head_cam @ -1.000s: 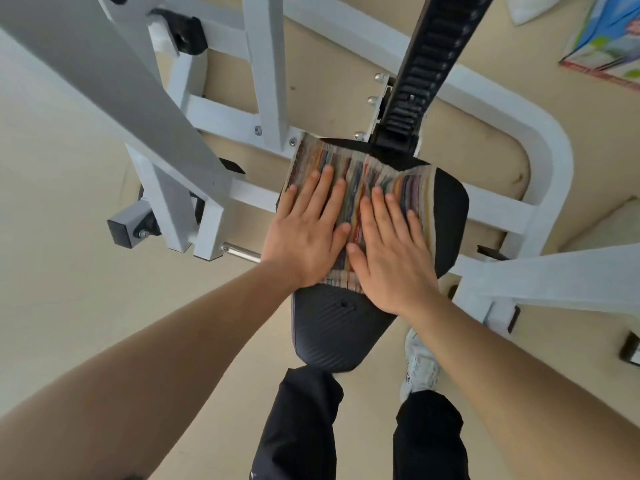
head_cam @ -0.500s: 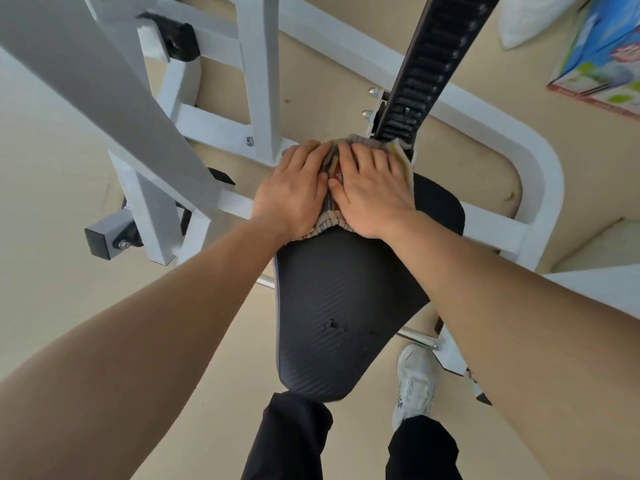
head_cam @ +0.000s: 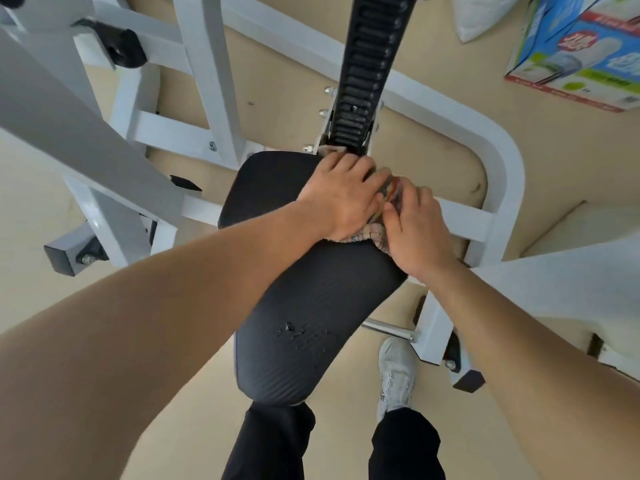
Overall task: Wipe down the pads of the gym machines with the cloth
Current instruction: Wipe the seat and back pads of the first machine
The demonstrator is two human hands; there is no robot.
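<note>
The seat pad (head_cam: 311,306) is black with a fine ribbed weave. On it lies a cloth (head_cam: 391,192) striped in many colours, red and tan among them. The machine frame (head_cam: 498,161) around the seat pad is white, the floor (head_cam: 194,427) beige, the trousers (head_cam: 270,445) black, the shoe (head_cam: 396,375) white.

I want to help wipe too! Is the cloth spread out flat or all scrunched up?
Scrunched up. The striped cloth is bunched between the left hand and right hand on the black seat pad.

Both hands (head_cam: 375,206) on bunched cloth (head_cam: 372,233)
</note>
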